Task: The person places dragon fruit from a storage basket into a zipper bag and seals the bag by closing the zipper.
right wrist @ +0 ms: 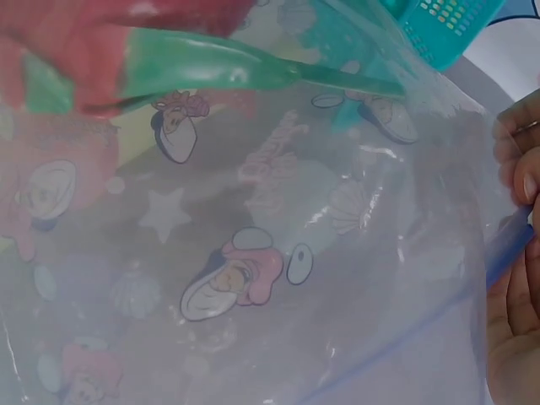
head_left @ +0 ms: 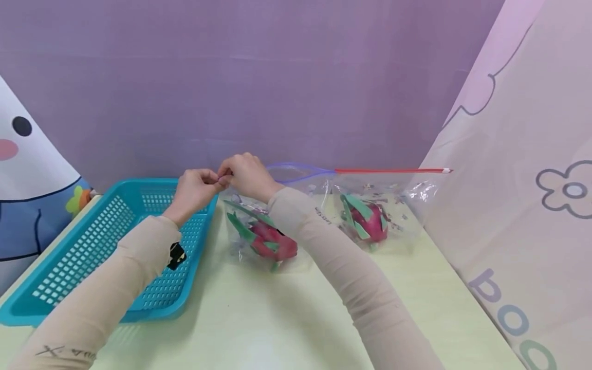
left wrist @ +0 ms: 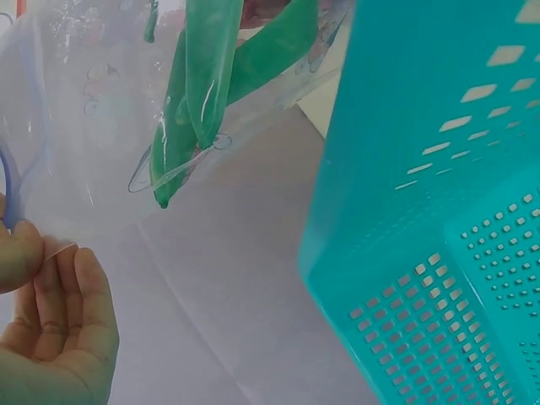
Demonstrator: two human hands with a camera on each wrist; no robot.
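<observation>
In the head view, a clear zip bag (head_left: 238,253) with a blue zip edge (head_left: 296,165) stands on the table, holding a red dragon fruit (head_left: 277,245) with green scales. My left hand (head_left: 194,190) pinches this bag's far left corner. Close against it, my right hand (head_left: 250,174) pinches the blue zip edge, with fingertips nearly touching the left ones. Right of the hands, the bag's mouth gapes. In the right wrist view, printed cartoon figures (right wrist: 236,283) and shells cover the clear film. The fingertips partly hide the pinched corner.
A turquoise perforated basket (head_left: 196,262) stands at the left. To the right stands another clear bag with a red zip edge (head_left: 393,170) and a second dragon fruit (head_left: 370,221). A purple cloth (head_left: 296,87) hangs behind the table. A small black piece (head_left: 176,256) shows beside the left sleeve.
</observation>
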